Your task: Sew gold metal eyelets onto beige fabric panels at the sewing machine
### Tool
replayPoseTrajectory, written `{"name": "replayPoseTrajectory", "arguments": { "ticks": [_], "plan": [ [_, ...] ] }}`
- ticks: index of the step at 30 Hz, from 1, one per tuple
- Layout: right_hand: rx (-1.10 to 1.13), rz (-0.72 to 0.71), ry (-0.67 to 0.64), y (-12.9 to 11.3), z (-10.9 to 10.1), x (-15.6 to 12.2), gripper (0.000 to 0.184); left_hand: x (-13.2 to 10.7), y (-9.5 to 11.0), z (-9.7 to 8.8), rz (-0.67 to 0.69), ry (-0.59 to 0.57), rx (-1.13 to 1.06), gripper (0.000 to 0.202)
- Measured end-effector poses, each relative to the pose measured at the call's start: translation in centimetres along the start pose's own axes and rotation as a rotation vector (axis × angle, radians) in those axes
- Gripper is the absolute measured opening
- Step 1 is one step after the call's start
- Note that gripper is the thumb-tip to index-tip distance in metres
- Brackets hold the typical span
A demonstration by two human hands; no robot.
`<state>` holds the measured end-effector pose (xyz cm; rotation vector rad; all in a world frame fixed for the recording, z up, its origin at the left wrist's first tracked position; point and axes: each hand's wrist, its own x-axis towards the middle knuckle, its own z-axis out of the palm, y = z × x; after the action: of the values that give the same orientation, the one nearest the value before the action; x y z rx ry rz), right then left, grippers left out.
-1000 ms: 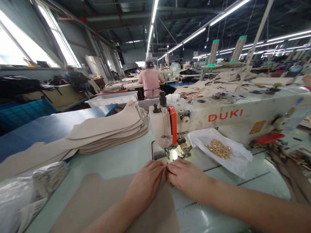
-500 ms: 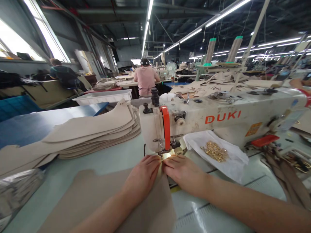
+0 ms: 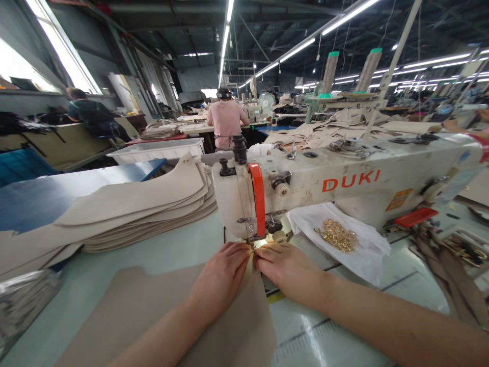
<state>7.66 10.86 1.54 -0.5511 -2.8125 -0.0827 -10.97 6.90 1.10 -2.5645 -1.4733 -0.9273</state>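
A flat beige-grey fabric piece (image 3: 160, 306) lies on the sewing machine bed, its far edge under the needle area of a white sewing machine (image 3: 244, 204). My left hand (image 3: 223, 270) grips that edge just left of the presser foot, fingers bent and close together. Opposite it, my right hand (image 3: 282, 265) pinches the same edge on the right, its fingertips almost touching the left ones. A small yellowish strip shows between the hands. The fingertips partly hide the needle and the spot being held.
Left of the machine rises a stack of cut fabric pieces (image 3: 145, 204). Gold metal rings (image 3: 338, 235) lie on a white cloth (image 3: 367, 260) under the machine arm. A clear plastic bag (image 3: 26, 300) sits at far left. Ahead, a person in pink (image 3: 227, 120) sits facing away.
The view has shifted slightly, so the background and machine sit a little further left. Both hands stay at the needle with almost no visible movement of the fabric.
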Motion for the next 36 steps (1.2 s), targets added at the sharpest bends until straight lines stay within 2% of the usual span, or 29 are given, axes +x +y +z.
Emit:
{"name": "replayPoseTrajectory", "arguments": {
  "ticks": [7,13,17,30,36],
  "plan": [
    [-0.014,0.011,0.032,-0.1,-0.1,-0.3,0.010,0.0,-0.1,0.0,0.000,-0.008,0.021,0.024],
    [0.019,-0.117,0.073,0.0,0.1,-0.7,0.012,-0.3,0.1,-0.3,-0.015,-0.046,0.031,0.023],
    [0.005,-0.121,0.088,-0.2,0.2,-0.8,0.013,-1.0,0.7,-0.7,-0.053,-0.063,0.050,0.024],
    [0.006,-0.134,0.010,-0.2,-0.2,-0.8,0.014,-1.2,1.3,-0.7,-0.054,-0.099,0.119,0.031],
    [0.019,-0.141,-0.002,-0.1,-0.5,-0.7,0.012,-1.1,1.5,-0.8,-0.096,-0.131,0.136,0.033]
  ]
}}
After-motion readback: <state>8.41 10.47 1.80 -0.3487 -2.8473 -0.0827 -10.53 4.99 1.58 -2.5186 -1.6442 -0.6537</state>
